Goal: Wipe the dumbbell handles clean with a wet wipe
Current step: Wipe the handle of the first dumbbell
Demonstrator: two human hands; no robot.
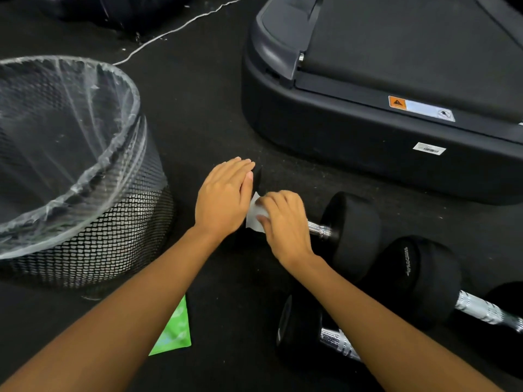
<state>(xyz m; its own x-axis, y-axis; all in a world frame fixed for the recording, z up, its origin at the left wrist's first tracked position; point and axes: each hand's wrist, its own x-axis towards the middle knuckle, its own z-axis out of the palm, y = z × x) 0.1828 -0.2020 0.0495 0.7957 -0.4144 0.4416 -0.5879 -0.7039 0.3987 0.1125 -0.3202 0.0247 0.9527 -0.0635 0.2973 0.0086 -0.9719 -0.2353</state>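
Right hand (pixel 285 222) clamps a white wipe (pixel 254 215) round the knurled chrome handle (pixel 319 230) — left hand (pixel 223 199) flat, fingers together.

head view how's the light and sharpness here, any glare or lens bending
Head view: dim, even light, with black floor and black rubber dumbbell heads merging into each other; bright glints on the knurled chrome handle and the clear plastic liner of the black mesh bin; the white wet wipe and the right hand look slightly soft; wide-angle bending curves the grey treadmill base.
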